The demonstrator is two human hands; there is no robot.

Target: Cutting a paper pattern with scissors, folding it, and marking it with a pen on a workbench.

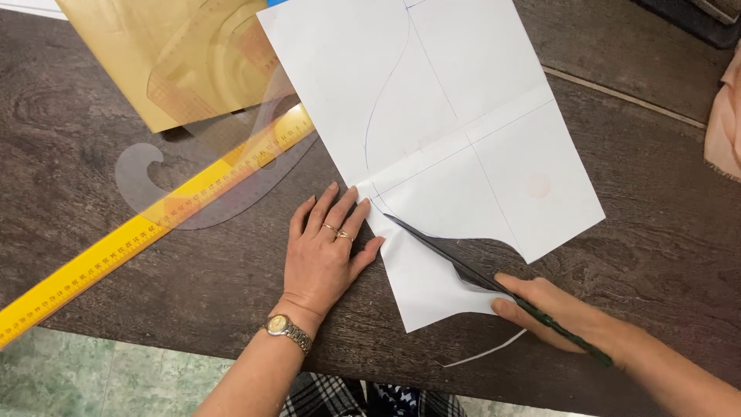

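Dark wood-grain table (93,255) filled most of the view, with pale green floor showing past its near edge. A white paper sheet (455,147) lay across the middle, marked with straight pencil lines and one long drawn curve. To its left sat a tan envelope (123,46), a clear curved drafting template (193,197) and a yellow ruler (147,232) running diagonally under it. A bit of peach cloth (725,123) showed at the right edge.

Left hand (324,251) lay flat, fingers spread and holding nothing, fingertips pressing the sheet's left edge just where the cut ran; rings on two fingers, a metal watch on the wrist. Right hand (552,313) was closed around the dark handles of scissors (455,259), blades laid along the cut with the tip close beside the left fingertips. How far the blades stood apart could not be told.

Judged step: cutting along the drawn line, well along, since the lower right of the sheet already showed a curved cut edge and a thin paper sliver (486,351) lay loose near the table's edge. The flap below the blades looked almost free.

Next move, as a judgement, called for short snips kept on the line, the flat hand steadying the sheet with its fingertips clear of the tip.
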